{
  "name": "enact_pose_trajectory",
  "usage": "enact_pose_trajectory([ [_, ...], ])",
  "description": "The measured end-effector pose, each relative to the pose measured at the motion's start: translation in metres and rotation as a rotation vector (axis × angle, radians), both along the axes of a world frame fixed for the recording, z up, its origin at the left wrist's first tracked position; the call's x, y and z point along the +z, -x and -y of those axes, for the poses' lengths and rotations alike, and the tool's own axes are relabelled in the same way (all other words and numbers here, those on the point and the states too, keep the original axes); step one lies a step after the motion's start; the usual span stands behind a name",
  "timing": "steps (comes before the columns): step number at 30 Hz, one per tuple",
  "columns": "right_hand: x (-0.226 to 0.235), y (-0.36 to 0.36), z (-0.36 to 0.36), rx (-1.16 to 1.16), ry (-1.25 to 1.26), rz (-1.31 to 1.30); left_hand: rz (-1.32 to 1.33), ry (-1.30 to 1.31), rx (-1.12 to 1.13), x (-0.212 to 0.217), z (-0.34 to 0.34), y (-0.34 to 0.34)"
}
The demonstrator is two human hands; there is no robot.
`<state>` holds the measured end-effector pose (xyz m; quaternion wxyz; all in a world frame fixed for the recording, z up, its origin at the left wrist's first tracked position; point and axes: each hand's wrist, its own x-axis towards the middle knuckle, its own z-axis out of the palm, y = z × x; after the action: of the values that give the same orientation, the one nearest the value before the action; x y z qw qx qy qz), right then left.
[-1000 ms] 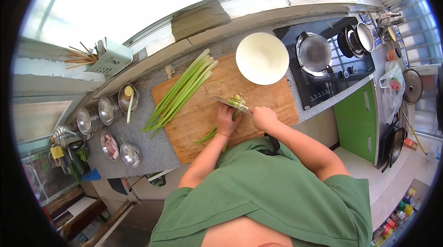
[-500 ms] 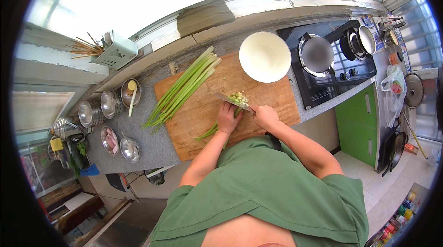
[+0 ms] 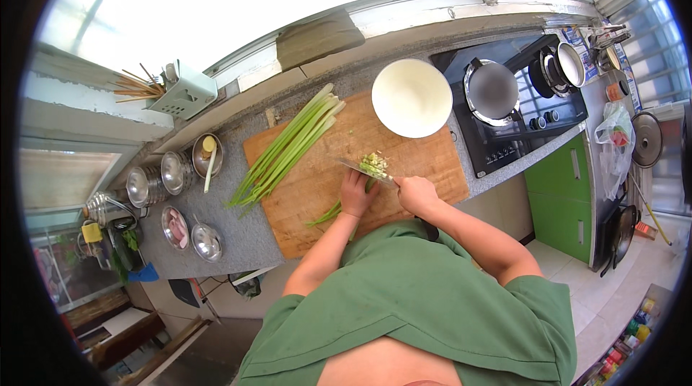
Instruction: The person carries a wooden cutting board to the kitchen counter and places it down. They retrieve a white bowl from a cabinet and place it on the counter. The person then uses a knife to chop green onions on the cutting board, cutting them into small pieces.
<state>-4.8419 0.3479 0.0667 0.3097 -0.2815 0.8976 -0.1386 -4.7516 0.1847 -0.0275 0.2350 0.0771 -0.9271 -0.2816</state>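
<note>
My right hand (image 3: 417, 195) is closed around the handle of a kitchen knife (image 3: 359, 167). Its blade points left across the wooden cutting board (image 3: 432, 162). Behind the blade lies a small heap of chopped pale green pieces (image 3: 373, 163). My left hand (image 3: 357, 194) is closed over a short bunch of green stalks (image 3: 326, 214), right beside the blade. Their leafy ends stick out to the left, toward me; the fingers partly hide the rest. A larger bunch of long green stalks (image 3: 292, 148), pale at the far end, lies slantwise on the board's left side.
A white bowl (image 3: 411, 98) sits at the board's far right edge, beside a black gas stove (image 3: 490, 148) with a dark pan (image 3: 494, 90). Metal bowls (image 3: 206, 243) stand left, one with pink meat (image 3: 175, 227). A utensil holder (image 3: 186, 90) is at the window ledge.
The whole view has shifted slightly, so the board and bowls appear a little lower. Both hands keep their grips, with the knife still beside the chopped heap.
</note>
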Motion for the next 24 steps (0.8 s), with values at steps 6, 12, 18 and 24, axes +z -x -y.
enact_pose_trajectory([
  [6,0.001,0.010,0.013,0.008,-0.064,0.077,-0.015,-0.014,-0.010,-0.004,0.000,0.001],
  [12,-0.012,0.012,0.015,-0.019,-0.109,0.111,-0.043,-0.038,-0.016,-0.004,0.000,0.003],
  [18,-0.039,0.003,0.015,-0.063,-0.075,0.035,-0.019,-0.011,0.005,0.001,-0.001,0.001],
  [24,-0.033,0.006,0.004,-0.026,0.043,0.031,-0.021,-0.029,0.008,0.004,-0.001,0.000],
])
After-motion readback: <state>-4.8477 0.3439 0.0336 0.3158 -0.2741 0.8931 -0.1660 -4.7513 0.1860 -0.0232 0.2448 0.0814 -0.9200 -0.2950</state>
